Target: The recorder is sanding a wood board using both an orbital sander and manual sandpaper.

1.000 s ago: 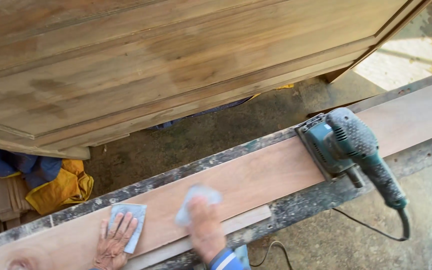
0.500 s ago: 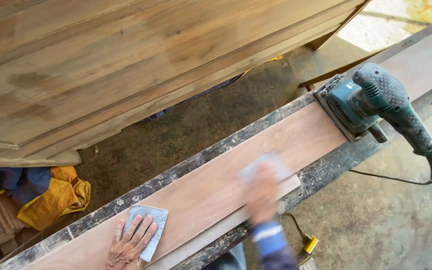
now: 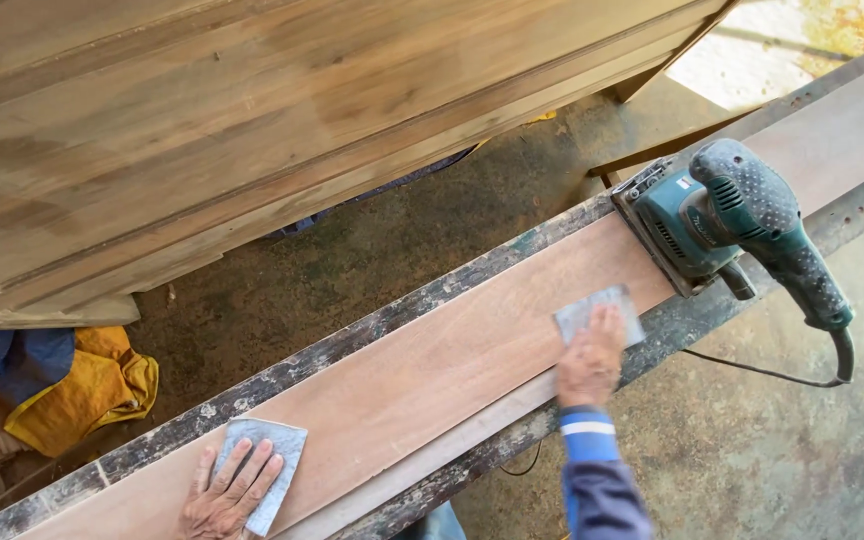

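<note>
Woodworking shop: sander (image 3: 727, 215), plank (image 3: 452, 370)

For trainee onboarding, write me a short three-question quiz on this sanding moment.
1. True or false: the right hand presses a sheet of sandpaper on the long board.
2. What lies under the left hand?
A. a chisel
B. a second sandpaper sheet
C. a cloth
3. Fill in: the teal power sander rests on the board, held by ____ hand.

Key: 1 true; 2 B; 3 neither.
</note>
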